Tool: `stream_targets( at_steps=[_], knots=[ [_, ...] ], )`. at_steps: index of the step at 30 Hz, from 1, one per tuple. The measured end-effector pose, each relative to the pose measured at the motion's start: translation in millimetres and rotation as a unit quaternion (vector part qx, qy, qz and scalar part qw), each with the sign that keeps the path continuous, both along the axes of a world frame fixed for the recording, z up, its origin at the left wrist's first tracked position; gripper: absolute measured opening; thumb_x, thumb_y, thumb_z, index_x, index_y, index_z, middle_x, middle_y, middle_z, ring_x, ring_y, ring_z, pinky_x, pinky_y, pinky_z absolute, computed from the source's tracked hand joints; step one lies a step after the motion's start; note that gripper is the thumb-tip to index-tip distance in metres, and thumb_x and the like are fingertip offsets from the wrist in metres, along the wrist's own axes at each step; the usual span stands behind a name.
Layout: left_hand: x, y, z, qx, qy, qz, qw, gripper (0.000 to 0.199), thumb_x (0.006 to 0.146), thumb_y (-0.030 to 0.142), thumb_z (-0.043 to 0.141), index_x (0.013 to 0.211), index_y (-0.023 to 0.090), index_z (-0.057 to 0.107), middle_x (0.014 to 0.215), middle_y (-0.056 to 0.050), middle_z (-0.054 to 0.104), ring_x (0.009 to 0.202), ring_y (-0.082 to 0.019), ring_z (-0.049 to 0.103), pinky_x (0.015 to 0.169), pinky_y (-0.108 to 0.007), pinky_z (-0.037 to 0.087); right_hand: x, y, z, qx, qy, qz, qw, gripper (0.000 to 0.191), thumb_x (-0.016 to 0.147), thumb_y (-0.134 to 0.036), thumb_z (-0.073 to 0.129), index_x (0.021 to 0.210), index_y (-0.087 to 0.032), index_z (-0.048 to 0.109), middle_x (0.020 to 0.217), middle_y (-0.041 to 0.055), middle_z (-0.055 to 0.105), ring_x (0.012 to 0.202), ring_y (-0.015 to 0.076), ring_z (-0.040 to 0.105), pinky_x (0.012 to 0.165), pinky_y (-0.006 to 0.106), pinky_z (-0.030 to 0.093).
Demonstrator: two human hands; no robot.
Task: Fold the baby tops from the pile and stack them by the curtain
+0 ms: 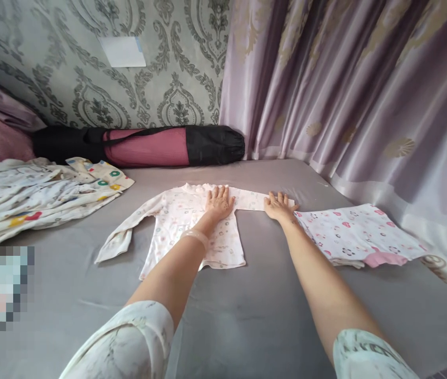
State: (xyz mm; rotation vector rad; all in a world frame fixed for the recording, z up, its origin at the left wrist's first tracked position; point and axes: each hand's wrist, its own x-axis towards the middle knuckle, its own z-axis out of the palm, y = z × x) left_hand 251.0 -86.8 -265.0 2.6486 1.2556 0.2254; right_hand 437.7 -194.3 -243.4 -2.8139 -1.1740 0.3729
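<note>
- Bottom of the frame: the person's pale cuffs (124, 342) over the grey sheet (247, 316).
- Centre: a small printed shirt (227, 242), spread out; the left hand (219, 202) rests on its chest, the right hand (279, 206) on one sleeve end, fingers open, gripping nothing.
- It looks light, soft, easily creased; shoulders or hem corners suit a gentle pinch.
- Right: folded clothes (359, 231).

The count of hands is 2: 1 left hand (220, 203) and 1 right hand (280, 207). There are 1 bracelet (196, 235), 1 shirt (179, 221) with 2 sleeves (117, 234), 1 folded stack (351, 230) and 1 loose cloth pile (49, 192). Also 1 long bag (148, 148) and 1 white panel (123, 51).
</note>
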Motion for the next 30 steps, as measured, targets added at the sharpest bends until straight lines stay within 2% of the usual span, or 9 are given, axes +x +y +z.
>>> stream_targets(
  at_steps=[7, 11, 15, 20, 22, 24, 27, 29, 30],
  knots=[
    [-0.8, 3.7, 7.4, -0.038, -0.018, -0.015, 0.999, 0.068, 0.097, 0.051, 0.020, 0.154, 0.012, 0.023, 0.161, -0.011, 0.022, 0.149, -0.030, 0.011, 0.120, -0.053, 0.008, -0.2, 2.3, -2.2, 0.009, -0.014, -0.009, 1.000, 0.060, 0.098, -0.045, 0.008, 0.155, -0.029, 0.021, 0.164, 0.0072, 0.008, 0.149, 0.0281, 0.004, 0.112, 0.066, 0.002],
    [-17.8, 10.1, 17.8, -0.117, -0.033, -0.034, 0.992, 0.067, 0.098, 0.049, 0.021, 0.153, 0.010, 0.021, 0.162, -0.014, 0.018, 0.150, -0.024, 0.012, 0.121, -0.043, 0.012, -1.4, 3.5, -1.8, -0.001, -0.012, -0.010, 1.000, 0.061, 0.098, -0.046, 0.007, 0.156, -0.028, 0.019, 0.164, 0.0083, 0.008, 0.149, 0.0293, 0.006, 0.112, 0.066, 0.002],
    [-56.8, 14.2, 23.1, -0.099, -0.056, -0.042, 0.993, 0.063, 0.097, 0.042, 0.032, 0.150, 0.007, 0.029, 0.160, -0.017, 0.023, 0.148, -0.024, 0.020, 0.120, -0.037, 0.019, -1.8, 4.9, 2.5, -0.006, -0.016, -0.012, 1.000, 0.062, 0.098, -0.045, 0.004, 0.156, -0.027, 0.018, 0.164, 0.0092, 0.009, 0.149, 0.0308, 0.007, 0.111, 0.068, 0.003],
    [-136.4, 22.0, 32.8, -0.019, -0.087, -0.021, 0.996, 0.048, 0.090, 0.032, 0.046, 0.133, 0.013, 0.052, 0.146, -0.016, 0.047, 0.135, -0.027, 0.046, 0.112, -0.038, 0.035, -9.2, 10.6, 13.0, -0.034, -0.054, -0.002, 0.998, 0.059, 0.100, -0.039, 0.014, 0.155, -0.019, 0.024, 0.162, 0.0144, 0.015, 0.148, 0.0317, 0.010, 0.111, 0.068, 0.003],
    [-175.3, 24.2, 39.8, 0.014, -0.103, 0.021, 0.994, 0.042, 0.089, 0.032, 0.048, 0.126, 0.014, 0.057, 0.134, -0.015, 0.058, 0.123, -0.027, 0.055, 0.106, -0.038, 0.041, -22.8, 17.7, 16.0, 0.008, -0.099, 0.034, 0.994, 0.057, 0.098, -0.033, 0.025, 0.152, -0.014, 0.030, 0.160, 0.0169, 0.022, 0.147, 0.0307, 0.013, 0.112, 0.066, 0.006],
    [-214.9, 24.1, 47.1, 0.027, -0.110, 0.097, 0.989, 0.038, 0.088, 0.033, 0.052, 0.120, 0.016, 0.060, 0.121, -0.013, 0.064, 0.114, -0.027, 0.060, 0.101, -0.037, 0.044, -45.6, 29.2, 17.1, 0.075, -0.120, 0.107, 0.984, 0.054, 0.095, -0.028, 0.033, 0.147, -0.014, 0.037, 0.156, 0.0166, 0.031, 0.145, 0.0291, 0.021, 0.113, 0.063, 0.012],
    [-269.1, 19.3, 55.0, -0.022, -0.110, 0.273, 0.955, 0.031, 0.087, 0.033, 0.055, 0.111, 0.014, 0.061, 0.111, -0.013, 0.067, 0.107, -0.027, 0.062, 0.093, -0.036, 0.045, -95.0, 54.4, 16.5, 0.135, -0.081, 0.222, 0.962, 0.046, 0.094, -0.022, 0.037, 0.138, -0.018, 0.050, 0.149, 0.0124, 0.045, 0.137, 0.0255, 0.038, 0.114, 0.051, 0.023],
    [-297.8, 14.0, 56.8, -0.057, -0.106, 0.342, 0.932, 0.028, 0.088, 0.033, 0.055, 0.104, 0.012, 0.063, 0.105, -0.015, 0.068, 0.101, -0.028, 0.063, 0.086, -0.036, 0.046, -133.1, 73.6, 15.6, 0.153, -0.039, 0.285, 0.945, 0.044, 0.093, -0.019, 0.039, 0.134, -0.019, 0.055, 0.143, 0.0096, 0.052, 0.132, 0.0227, 0.045, 0.112, 0.040, 0.029],
    [-309.2, 11.1, 56.6, -0.072, -0.103, 0.355, 0.926, 0.025, 0.087, 0.032, 0.056, 0.099, 0.012, 0.064, 0.101, -0.014, 0.069, 0.096, -0.028, 0.065, 0.082, -0.035, 0.047, -152.2, 82.9, 15.1, 0.160, -0.015, 0.311, 0.937, 0.043, 0.093, -0.018, 0.039, 0.133, -0.019, 0.056, 0.141, 0.0085, 0.054, 0.130, 0.0213, 0.047, 0.111, 0.035, 0.031]
  ],
)
